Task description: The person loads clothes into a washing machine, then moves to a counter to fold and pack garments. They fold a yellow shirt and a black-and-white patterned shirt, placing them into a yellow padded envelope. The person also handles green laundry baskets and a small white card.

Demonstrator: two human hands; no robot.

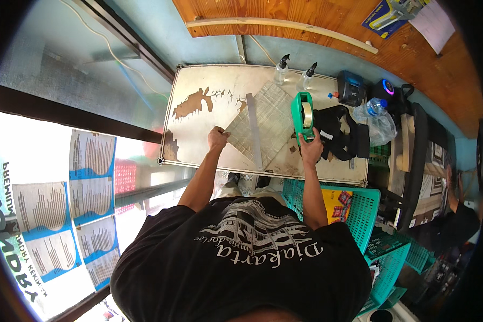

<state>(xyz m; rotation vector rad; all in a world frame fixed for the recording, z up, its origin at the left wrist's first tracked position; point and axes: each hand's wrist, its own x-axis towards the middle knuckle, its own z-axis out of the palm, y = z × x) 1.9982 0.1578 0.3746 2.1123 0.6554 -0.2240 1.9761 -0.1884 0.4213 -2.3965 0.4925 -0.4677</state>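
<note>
My right hand [311, 147] is closed around the near end of a green tape dispenser [297, 109], which carries a roll of clear tape [307, 115]. It stands on the worn white table [198, 78], by the right corner of a square, beige-grey patterned sheet [273, 129]. Across the sheet lies a long, flat grey strip [253, 131]. My left hand [218, 139] is closed at the sheet's left corner, fingertips pinched; whatever is between them is too small to make out. A folded black cloth item [338, 131] lies right of the dispenser.
Two spray bottles [282, 70] stand at the table's back, with a small black device [351, 87] and a capped water bottle [377, 107] farther right. Green plastic baskets [366, 220] sit below the table's right side. At far right, another person [459, 217] works at a patterned surface.
</note>
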